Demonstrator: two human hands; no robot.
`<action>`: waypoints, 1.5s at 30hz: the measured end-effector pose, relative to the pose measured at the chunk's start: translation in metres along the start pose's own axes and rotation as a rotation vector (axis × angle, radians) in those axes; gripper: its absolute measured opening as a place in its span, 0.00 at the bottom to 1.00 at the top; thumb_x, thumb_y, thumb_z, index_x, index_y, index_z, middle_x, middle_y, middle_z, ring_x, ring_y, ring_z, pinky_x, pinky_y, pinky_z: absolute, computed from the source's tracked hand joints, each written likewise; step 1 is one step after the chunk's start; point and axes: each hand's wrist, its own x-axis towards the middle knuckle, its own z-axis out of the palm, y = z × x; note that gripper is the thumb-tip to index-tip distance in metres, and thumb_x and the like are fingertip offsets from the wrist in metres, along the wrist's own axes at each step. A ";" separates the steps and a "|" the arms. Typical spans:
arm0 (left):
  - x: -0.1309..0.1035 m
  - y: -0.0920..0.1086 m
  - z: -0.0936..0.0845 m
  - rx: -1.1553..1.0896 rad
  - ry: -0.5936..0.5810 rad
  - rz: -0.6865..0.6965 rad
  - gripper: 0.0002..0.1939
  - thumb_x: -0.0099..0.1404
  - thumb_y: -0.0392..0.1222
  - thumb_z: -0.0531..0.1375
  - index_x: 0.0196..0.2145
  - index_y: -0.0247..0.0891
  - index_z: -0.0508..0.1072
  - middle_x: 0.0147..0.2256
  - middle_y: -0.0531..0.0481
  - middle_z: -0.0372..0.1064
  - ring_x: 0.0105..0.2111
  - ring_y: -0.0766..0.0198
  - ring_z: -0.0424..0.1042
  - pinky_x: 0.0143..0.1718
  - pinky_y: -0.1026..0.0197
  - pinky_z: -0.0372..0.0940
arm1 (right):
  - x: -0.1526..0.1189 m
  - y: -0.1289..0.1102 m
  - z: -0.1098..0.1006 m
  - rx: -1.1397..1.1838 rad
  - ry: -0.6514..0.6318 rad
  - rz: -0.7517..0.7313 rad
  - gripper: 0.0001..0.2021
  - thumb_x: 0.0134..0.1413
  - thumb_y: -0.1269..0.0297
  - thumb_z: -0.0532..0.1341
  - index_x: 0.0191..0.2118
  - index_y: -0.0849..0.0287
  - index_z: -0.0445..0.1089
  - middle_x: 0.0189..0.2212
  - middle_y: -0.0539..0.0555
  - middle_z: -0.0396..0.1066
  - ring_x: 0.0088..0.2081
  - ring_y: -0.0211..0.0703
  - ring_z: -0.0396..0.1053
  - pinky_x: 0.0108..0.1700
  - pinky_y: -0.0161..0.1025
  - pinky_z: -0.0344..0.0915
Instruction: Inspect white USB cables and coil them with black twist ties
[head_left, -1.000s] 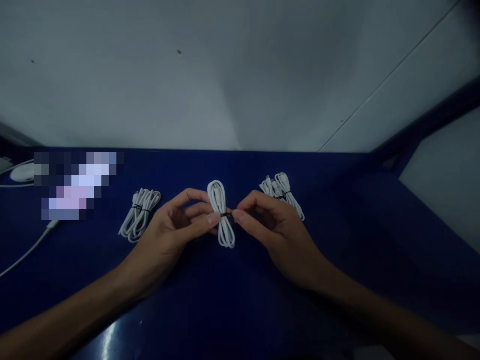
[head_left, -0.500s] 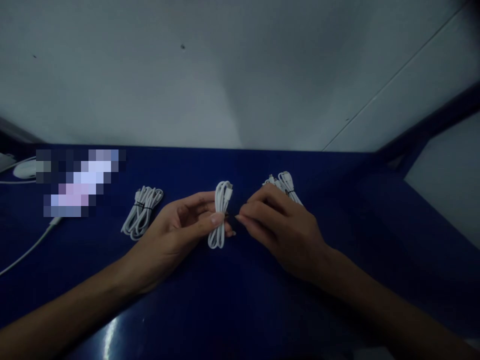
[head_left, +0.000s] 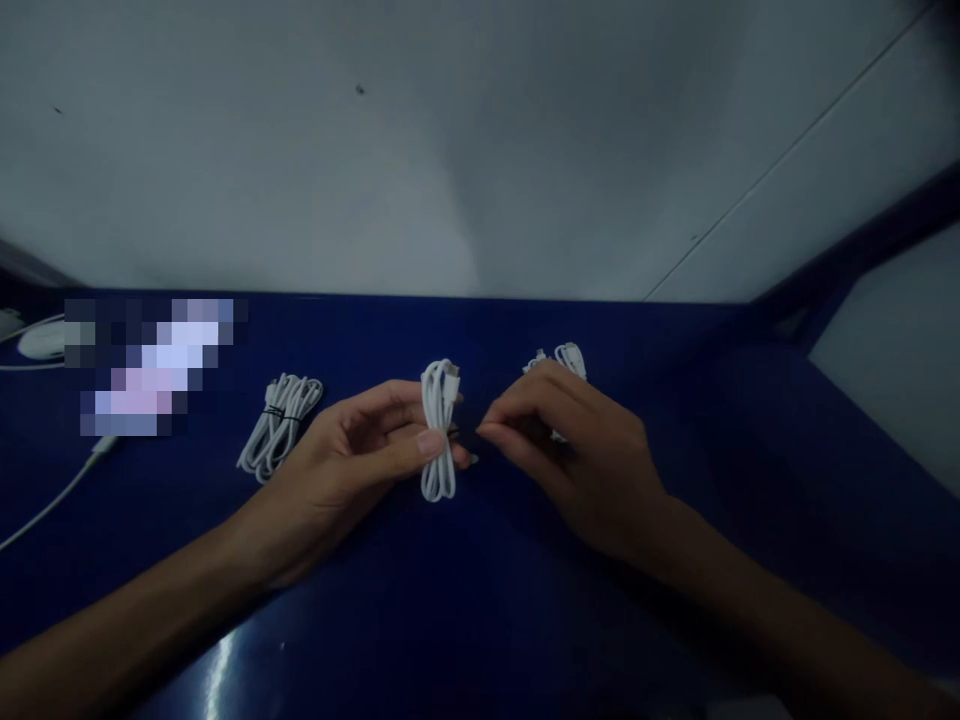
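A small coiled white USB cable (head_left: 437, 470) stands upright between the thumb and fingers of my left hand (head_left: 352, 455), its plug end at the top. A short dark tie (head_left: 453, 433) shows at the coil's middle, beside my left thumb. Just right of the coil, my right hand (head_left: 577, 440) is closed in a pinch, thumb against index finger. Whatever is between those fingertips cannot be made out against the dark blue table. The right hand partly hides more white cables (head_left: 570, 358) lying behind it.
On the blue table (head_left: 420, 620), a bundle of white cables with black ties (head_left: 289, 410) lies left of my left hand. Further left are a pixelated bright object (head_left: 161, 365), a white lead (head_left: 67, 490) and a white rounded item (head_left: 41, 340). A pale wall (head_left: 360, 200) rises behind.
The fingers of my right hand have shifted and closed into a tighter pinch. The dark strip between the hands shows less. The held coil has turned slightly; my left hand keeps its grip.
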 end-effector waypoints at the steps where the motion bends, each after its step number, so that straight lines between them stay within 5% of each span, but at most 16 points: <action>1: 0.000 -0.001 0.000 0.010 0.004 0.025 0.10 0.75 0.38 0.71 0.53 0.44 0.85 0.49 0.49 0.84 0.48 0.62 0.84 0.55 0.65 0.76 | 0.000 -0.001 0.000 0.043 0.001 0.048 0.05 0.76 0.70 0.65 0.42 0.56 0.76 0.35 0.49 0.73 0.33 0.37 0.70 0.34 0.36 0.68; 9: 0.003 -0.004 0.000 0.020 0.047 0.100 0.12 0.73 0.36 0.73 0.53 0.47 0.86 0.45 0.52 0.85 0.50 0.60 0.85 0.56 0.64 0.76 | 0.002 -0.010 -0.004 0.580 -0.055 0.541 0.10 0.77 0.56 0.66 0.42 0.54 0.78 0.29 0.46 0.73 0.26 0.32 0.67 0.26 0.30 0.63; 19: 0.003 -0.006 -0.001 0.046 0.002 0.099 0.14 0.73 0.37 0.73 0.54 0.47 0.86 0.46 0.51 0.86 0.48 0.62 0.85 0.56 0.64 0.76 | 0.006 -0.006 -0.006 0.637 -0.117 0.665 0.16 0.76 0.52 0.66 0.37 0.56 0.79 0.25 0.46 0.70 0.23 0.32 0.63 0.24 0.31 0.59; 30: 0.003 -0.004 -0.005 0.133 -0.009 0.044 0.16 0.71 0.38 0.75 0.54 0.48 0.86 0.52 0.48 0.85 0.51 0.58 0.83 0.57 0.58 0.76 | 0.006 -0.011 -0.006 0.548 -0.057 0.555 0.08 0.73 0.61 0.69 0.39 0.54 0.82 0.35 0.49 0.80 0.36 0.38 0.76 0.40 0.36 0.73; 38: 0.003 -0.004 -0.006 0.159 0.064 0.001 0.12 0.71 0.41 0.75 0.51 0.43 0.86 0.41 0.48 0.87 0.43 0.62 0.85 0.49 0.64 0.75 | 0.004 -0.013 -0.004 0.120 -0.005 0.274 0.08 0.70 0.73 0.69 0.36 0.56 0.80 0.28 0.46 0.72 0.26 0.34 0.63 0.28 0.36 0.61; 45: 0.007 -0.006 -0.001 0.035 0.180 0.016 0.11 0.67 0.40 0.78 0.46 0.38 0.86 0.40 0.46 0.87 0.39 0.63 0.85 0.45 0.66 0.77 | -0.002 -0.009 0.004 -0.112 0.048 -0.037 0.07 0.68 0.74 0.70 0.38 0.55 0.79 0.28 0.48 0.75 0.26 0.35 0.69 0.26 0.35 0.65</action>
